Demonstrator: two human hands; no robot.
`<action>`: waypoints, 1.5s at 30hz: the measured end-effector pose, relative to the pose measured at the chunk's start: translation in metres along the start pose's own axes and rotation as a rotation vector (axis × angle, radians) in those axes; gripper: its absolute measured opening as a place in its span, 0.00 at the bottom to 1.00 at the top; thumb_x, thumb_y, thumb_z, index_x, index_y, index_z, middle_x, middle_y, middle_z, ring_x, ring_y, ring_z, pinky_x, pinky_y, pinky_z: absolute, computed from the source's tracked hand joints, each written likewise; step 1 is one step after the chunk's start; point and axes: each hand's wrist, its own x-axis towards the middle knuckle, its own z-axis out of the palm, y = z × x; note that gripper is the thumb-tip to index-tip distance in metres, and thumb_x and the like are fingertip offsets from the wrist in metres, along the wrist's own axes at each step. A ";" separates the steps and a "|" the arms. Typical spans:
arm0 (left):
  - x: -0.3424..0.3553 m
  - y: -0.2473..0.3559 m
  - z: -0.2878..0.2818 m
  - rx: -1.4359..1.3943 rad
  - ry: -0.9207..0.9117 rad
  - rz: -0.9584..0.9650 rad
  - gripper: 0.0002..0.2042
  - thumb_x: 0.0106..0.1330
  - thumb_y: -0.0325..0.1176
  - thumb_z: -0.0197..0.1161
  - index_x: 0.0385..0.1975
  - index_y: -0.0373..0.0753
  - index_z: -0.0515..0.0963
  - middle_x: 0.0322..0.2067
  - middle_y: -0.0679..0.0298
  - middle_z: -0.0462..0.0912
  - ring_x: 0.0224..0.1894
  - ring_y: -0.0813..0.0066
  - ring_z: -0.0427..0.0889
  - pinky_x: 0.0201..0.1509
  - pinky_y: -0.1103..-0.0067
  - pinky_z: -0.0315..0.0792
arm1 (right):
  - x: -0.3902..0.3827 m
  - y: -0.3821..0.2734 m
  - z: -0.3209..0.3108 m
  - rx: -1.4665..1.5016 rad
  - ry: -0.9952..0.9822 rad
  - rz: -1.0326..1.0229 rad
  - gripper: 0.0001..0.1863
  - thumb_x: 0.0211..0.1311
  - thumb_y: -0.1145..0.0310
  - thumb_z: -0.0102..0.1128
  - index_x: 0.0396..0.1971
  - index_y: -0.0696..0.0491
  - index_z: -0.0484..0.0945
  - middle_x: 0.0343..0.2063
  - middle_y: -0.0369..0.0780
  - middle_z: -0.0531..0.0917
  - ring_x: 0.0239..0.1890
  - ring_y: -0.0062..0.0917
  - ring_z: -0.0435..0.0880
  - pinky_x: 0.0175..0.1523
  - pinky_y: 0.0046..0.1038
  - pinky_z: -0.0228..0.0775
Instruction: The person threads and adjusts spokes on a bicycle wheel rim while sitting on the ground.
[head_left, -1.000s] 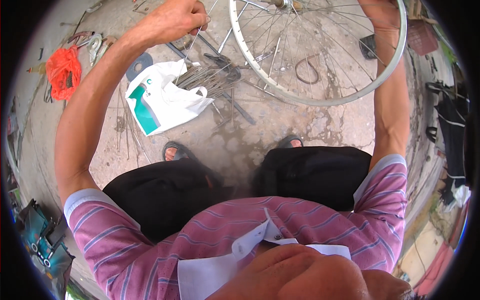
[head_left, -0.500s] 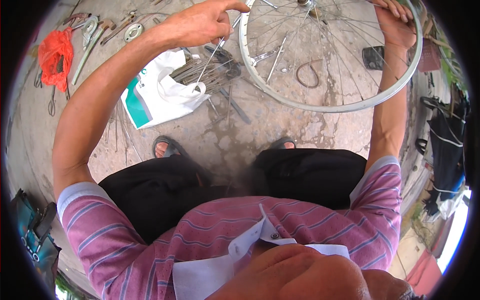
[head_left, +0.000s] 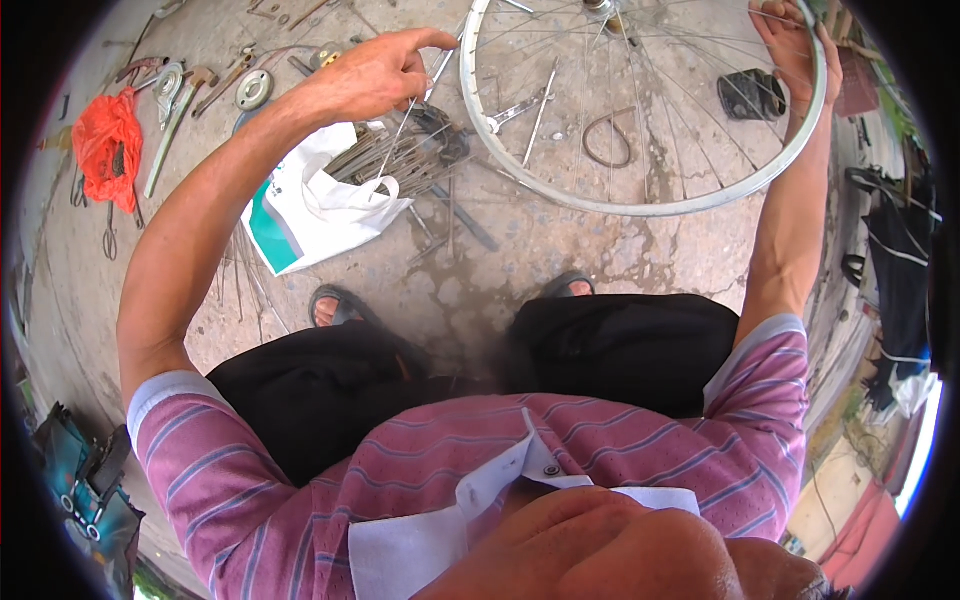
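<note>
A bicycle wheel rim (head_left: 640,208) with thin spokes running to a central hub (head_left: 598,8) fills the upper right. My right hand (head_left: 795,55) grips the rim's right side, its fingers wrapped round the metal. Near the rim's left side is my left hand (head_left: 370,78), index finger stretched toward the rim and the other fingers curled. A loose spoke (head_left: 396,142) hangs from those curled fingers, its lower end over a white bag (head_left: 318,215). Out of the bag's mouth sticks a bundle of spokes (head_left: 385,155).
On the concrete floor lie a red plastic bag (head_left: 105,150), a hammer (head_left: 178,130), a round metal disc (head_left: 254,90), a wrench (head_left: 518,110), a brown loop (head_left: 590,150) and a black block (head_left: 750,95). My sandalled feet stand below. Black fabric (head_left: 895,270) is at far right.
The wheel has shifted slightly left and up in view. My left hand has moved left and down with the spoke. My right hand's fingers have shifted on the rim.
</note>
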 end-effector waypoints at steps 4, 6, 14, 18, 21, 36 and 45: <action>0.007 -0.001 0.005 0.067 -0.051 -0.012 0.30 0.64 0.26 0.53 0.70 0.41 0.68 0.25 0.68 0.72 0.28 0.79 0.73 0.37 0.77 0.72 | -0.039 -0.004 0.050 -0.343 -0.092 0.052 0.18 0.62 0.65 0.63 0.45 0.64 0.80 0.37 0.47 0.86 0.45 0.42 0.86 0.56 0.47 0.80; 0.009 -0.001 0.010 0.082 -0.073 -0.023 0.30 0.64 0.26 0.53 0.70 0.41 0.68 0.25 0.68 0.73 0.28 0.78 0.73 0.36 0.77 0.72 | -0.036 -0.010 0.043 -0.406 -0.098 0.085 0.18 0.61 0.65 0.63 0.45 0.63 0.81 0.39 0.47 0.86 0.46 0.41 0.86 0.57 0.48 0.78; 0.017 0.026 0.031 0.030 -0.134 0.004 0.31 0.63 0.25 0.53 0.71 0.42 0.67 0.25 0.69 0.72 0.28 0.79 0.74 0.38 0.76 0.71 | -0.019 -0.022 0.016 -0.451 -0.094 0.205 0.17 0.60 0.67 0.63 0.47 0.60 0.83 0.44 0.47 0.87 0.51 0.40 0.85 0.61 0.51 0.74; 0.015 0.038 0.032 0.022 -0.152 -0.002 0.31 0.64 0.26 0.53 0.71 0.42 0.67 0.25 0.69 0.73 0.29 0.79 0.75 0.39 0.77 0.71 | -0.018 -0.020 0.025 -0.499 -0.107 0.127 0.18 0.60 0.67 0.64 0.47 0.60 0.83 0.43 0.47 0.87 0.51 0.41 0.85 0.60 0.51 0.75; 0.009 0.044 0.034 -0.001 -0.160 0.005 0.31 0.64 0.26 0.53 0.71 0.41 0.67 0.25 0.68 0.75 0.29 0.78 0.76 0.39 0.76 0.71 | -0.016 -0.011 0.038 -0.534 -0.108 0.049 0.19 0.59 0.67 0.64 0.48 0.61 0.82 0.42 0.48 0.87 0.50 0.42 0.86 0.59 0.50 0.76; 0.000 0.054 0.034 0.057 -0.183 0.109 0.32 0.63 0.27 0.55 0.72 0.40 0.66 0.27 0.68 0.75 0.31 0.76 0.77 0.42 0.73 0.72 | -0.024 0.005 0.083 -0.647 0.011 -0.140 0.23 0.57 0.65 0.66 0.49 0.66 0.79 0.38 0.50 0.86 0.44 0.46 0.88 0.52 0.47 0.84; -0.006 0.060 0.037 0.026 -0.181 0.085 0.31 0.66 0.26 0.56 0.72 0.43 0.66 0.26 0.70 0.73 0.31 0.77 0.75 0.42 0.72 0.72 | -0.014 -0.004 0.074 -0.613 -0.164 -0.101 0.21 0.57 0.64 0.67 0.46 0.62 0.79 0.36 0.46 0.85 0.45 0.42 0.86 0.54 0.46 0.80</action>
